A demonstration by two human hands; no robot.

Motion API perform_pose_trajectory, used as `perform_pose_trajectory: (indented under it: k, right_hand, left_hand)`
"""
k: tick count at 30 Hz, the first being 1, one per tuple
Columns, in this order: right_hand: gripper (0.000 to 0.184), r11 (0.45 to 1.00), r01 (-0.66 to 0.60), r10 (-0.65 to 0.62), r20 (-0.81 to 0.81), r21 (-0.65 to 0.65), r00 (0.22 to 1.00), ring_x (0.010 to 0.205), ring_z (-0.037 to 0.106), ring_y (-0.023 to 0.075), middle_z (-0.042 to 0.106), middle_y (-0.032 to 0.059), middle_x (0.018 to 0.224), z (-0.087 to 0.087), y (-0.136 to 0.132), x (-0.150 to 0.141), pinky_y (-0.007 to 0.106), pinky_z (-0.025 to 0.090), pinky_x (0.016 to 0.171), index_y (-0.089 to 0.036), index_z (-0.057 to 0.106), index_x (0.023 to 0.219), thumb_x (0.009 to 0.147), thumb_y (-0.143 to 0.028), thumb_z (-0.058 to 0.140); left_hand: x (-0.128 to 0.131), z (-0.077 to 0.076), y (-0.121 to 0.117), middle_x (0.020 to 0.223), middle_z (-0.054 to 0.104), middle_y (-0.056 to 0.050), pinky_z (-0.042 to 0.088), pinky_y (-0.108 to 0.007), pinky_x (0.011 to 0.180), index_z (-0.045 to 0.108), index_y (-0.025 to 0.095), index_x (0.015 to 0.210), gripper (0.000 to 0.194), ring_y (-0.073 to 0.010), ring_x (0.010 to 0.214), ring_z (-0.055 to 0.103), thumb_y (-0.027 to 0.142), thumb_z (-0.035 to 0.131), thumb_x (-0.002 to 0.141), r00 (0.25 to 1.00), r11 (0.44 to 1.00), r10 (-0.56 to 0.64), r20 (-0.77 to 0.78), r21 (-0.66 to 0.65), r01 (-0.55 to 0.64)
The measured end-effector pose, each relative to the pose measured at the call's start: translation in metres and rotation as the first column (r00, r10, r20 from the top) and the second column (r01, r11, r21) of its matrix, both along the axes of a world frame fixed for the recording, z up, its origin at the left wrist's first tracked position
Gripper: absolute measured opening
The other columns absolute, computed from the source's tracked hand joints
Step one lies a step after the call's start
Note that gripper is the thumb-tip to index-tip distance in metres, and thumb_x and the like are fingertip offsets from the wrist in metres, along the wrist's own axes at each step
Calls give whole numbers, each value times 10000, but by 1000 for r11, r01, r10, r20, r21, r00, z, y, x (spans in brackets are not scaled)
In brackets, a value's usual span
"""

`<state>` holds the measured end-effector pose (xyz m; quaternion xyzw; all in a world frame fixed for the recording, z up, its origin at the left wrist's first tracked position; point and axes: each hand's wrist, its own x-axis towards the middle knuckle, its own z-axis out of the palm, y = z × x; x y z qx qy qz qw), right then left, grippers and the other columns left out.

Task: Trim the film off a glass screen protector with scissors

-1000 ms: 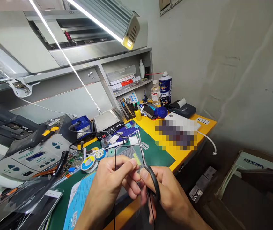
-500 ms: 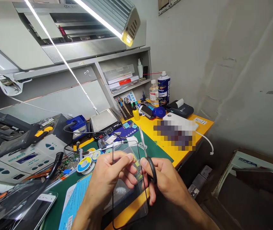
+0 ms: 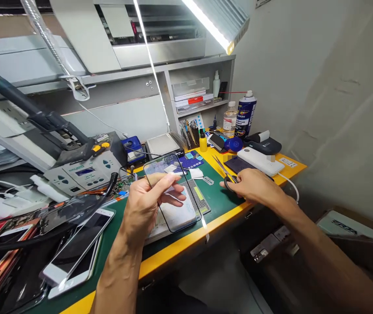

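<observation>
Left hand [image 3: 149,207]: fingers pinch a thin, clear, black-rimmed phone screen glass [image 3: 162,168] — held up above the yellow-edged bench [image 3: 186,239].
Right hand [image 3: 255,185]: fingers closed around black-handled steel scissors [image 3: 226,176], low over the bench.

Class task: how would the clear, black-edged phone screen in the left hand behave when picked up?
The screen is probably light: it looks thin, and the left hand holds it up alone. Its glossy face may be slippery. If it is glass, expect it to be stiff and fragile.
</observation>
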<state>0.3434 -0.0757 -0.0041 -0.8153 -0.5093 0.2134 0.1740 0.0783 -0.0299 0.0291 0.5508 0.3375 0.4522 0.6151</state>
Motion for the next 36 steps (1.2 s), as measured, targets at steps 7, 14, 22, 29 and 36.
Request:
perform_pose_trajectory:
  k: [7, 14, 22, 29, 36]
  right_hand:
    - [515, 971, -83, 129, 202, -223, 971, 495, 632, 196, 639, 73, 508, 9, 27, -7, 313, 479, 524, -157, 656, 608, 896, -584, 640]
    - [317, 899, -62, 183, 244, -434, 952, 910, 692, 203, 690, 86, 1101, 22, 37, -13, 378, 592, 797, -127, 653, 1158, 991, -394, 622]
    - [322, 875, -31, 205, 312, -483, 928, 979, 682, 221, 664, 101, 1194, 27, 37, -12, 407, 594, 828, -152, 623, 1238, 991, -359, 626]
    - [339, 904, -112, 292, 404, -413, 867, 1000, 679, 229, 661, 118, 1201, 17, 24, -19, 414, 583, 858, -128, 629, 1228, 983, -362, 638]
    - [336, 949, -200, 299, 497, -243, 815, 1061, 663, 248, 650, 119, 1235, 10, 9, -20, 446, 564, 905, -138, 632, 1229, 981, -364, 639]
  left_hand:
    - [-26, 4, -22, 668, 749, -56, 612, -290, 511, 787, 120, 827, 219, -201, 540, 724, 335, 802, 785, 995, 999, 44, 92, 18, -46]
    - [-55, 9, -44, 683, 759, -46, 608, -272, 507, 783, 128, 813, 193, -187, 556, 723, 319, 798, 801, 980, 994, 94, 176, 30, -101]
    - [-75, 8, -57, 692, 759, -37, 609, -279, 502, 782, 137, 813, 180, -190, 568, 722, 317, 797, 806, 970, 988, 132, 206, 56, -146]
    - [-73, 5, -62, 667, 751, -34, 601, -258, 488, 782, 131, 824, 209, -187, 557, 720, 328, 824, 771, 965, 981, 179, 192, 34, -189]
    - [-65, 3, -65, 678, 749, -42, 593, -250, 490, 781, 125, 815, 231, -187, 562, 723, 343, 826, 753, 978, 986, 161, 132, 13, -164]
